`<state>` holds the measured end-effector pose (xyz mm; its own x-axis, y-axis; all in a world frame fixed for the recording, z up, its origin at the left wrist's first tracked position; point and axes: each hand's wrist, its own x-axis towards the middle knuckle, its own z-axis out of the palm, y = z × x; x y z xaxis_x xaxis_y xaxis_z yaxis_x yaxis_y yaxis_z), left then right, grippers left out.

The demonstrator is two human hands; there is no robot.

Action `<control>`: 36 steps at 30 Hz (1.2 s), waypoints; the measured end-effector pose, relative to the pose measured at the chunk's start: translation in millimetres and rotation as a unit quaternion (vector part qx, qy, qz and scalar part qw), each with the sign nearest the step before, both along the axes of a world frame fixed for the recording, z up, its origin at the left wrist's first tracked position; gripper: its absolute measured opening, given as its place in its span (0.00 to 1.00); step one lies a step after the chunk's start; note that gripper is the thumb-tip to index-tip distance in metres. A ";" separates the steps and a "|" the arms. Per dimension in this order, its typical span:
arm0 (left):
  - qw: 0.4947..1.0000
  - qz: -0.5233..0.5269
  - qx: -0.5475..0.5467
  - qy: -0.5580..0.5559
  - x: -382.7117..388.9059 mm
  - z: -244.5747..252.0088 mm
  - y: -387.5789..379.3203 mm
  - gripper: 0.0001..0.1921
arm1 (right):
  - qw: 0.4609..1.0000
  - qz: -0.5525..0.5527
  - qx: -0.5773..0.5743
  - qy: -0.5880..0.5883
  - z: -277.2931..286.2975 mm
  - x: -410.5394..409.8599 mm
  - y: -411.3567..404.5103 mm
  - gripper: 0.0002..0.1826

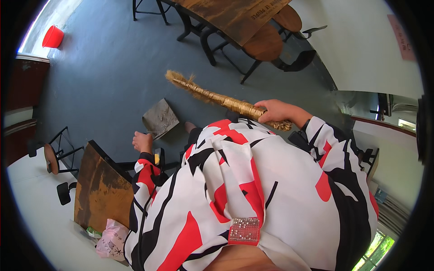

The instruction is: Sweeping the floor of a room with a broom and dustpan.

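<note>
My right hand (pixel 275 110) is closed around the thick bound end of a straw hand broom (pixel 230 101). The broom slants away to the upper left, its frayed bristles raised over the floor or close to it. A grey metal dustpan (pixel 160 118) lies at the centre left, with some debris on it. Beside its near edge is my left hand (pixel 142 142), fingers curled; it seems to be at the dustpan's handle side, but what it grips is hidden. The tip of a foot (pixel 190 127) shows right of the dustpan.
A wooden table (pixel 223 17) with metal-legged chairs (pixel 264 42) stands ahead. A second wooden table (pixel 98 189), bearing a pink bag (pixel 112 240), is at my left, near a stool (pixel 51 158). A red bucket (pixel 53 36) stands at the far left by the doorway.
</note>
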<state>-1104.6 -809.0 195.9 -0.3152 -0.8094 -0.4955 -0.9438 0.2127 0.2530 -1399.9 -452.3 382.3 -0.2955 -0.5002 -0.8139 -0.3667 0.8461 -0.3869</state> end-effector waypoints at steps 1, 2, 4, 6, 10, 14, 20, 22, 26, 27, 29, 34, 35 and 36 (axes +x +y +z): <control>0.993 -0.030 -0.098 -0.064 -14.0 24.1 15.9 0.23 | 1.000 0.006 -0.007 -0.005 -3.8 -11.0 -4.3 0.36; 0.987 -0.112 -0.104 0.050 -24.9 23.8 30.8 0.27 | 0.999 0.007 -0.034 -0.038 -10.5 -21.4 -8.0 0.34; 0.936 -0.272 -0.056 0.217 -73.2 44.1 72.2 0.33 | 0.986 -0.058 -0.038 -0.152 -16.2 -38.4 -17.2 0.29; 0.863 -0.405 0.019 0.300 -149.6 97.1 131.3 0.37 | 0.966 -0.102 -0.029 -0.235 -27.6 -55.9 -25.9 0.23; 0.788 -0.534 0.086 0.294 -241.0 123.0 205.6 0.40 | 0.945 -0.150 -0.099 -0.272 -52.9 -70.8 -28.2 0.18; 0.808 -0.538 0.036 0.236 -272.9 117.9 225.1 0.30 | 0.899 -0.250 -0.128 -0.335 -65.8 -115.5 31.2 0.29; 0.909 -0.338 0.025 0.241 -261.8 103.8 225.1 0.22 | 0.767 -0.610 -0.108 -0.166 -130.9 -236.7 189.2 0.39; 0.919 -0.295 0.049 0.257 -249.2 93.9 227.9 0.22 | 0.751 -0.644 -0.115 -0.089 -126.8 -269.8 202.1 0.43; 0.928 -0.254 0.044 0.270 -249.5 86.4 238.8 0.22 | 0.759 -0.645 -0.084 -0.027 -139.8 -314.4 200.0 0.35; 0.932 -0.236 0.052 0.271 -255.7 89.3 242.4 0.22 | 0.789 -0.611 -0.074 -0.002 -146.2 -320.7 197.8 0.28; 0.932 -0.240 0.046 0.268 -263.3 99.0 244.7 0.22 | 0.816 -0.573 -0.067 0.020 -159.8 -323.1 194.2 0.22; 0.921 -0.239 0.065 0.301 -276.0 109.0 251.8 0.23 | 0.809 -0.583 -0.044 0.058 -183.0 -322.4 190.3 0.10; 0.921 -0.238 0.065 0.301 -275.9 109.0 252.4 0.23 | 0.798 -0.592 -0.061 0.091 -189.4 -321.2 193.1 0.12; 0.919 -0.247 0.076 0.298 -281.5 116.7 256.1 0.23 | 0.799 -0.591 -0.061 0.090 -199.7 -323.2 201.7 0.12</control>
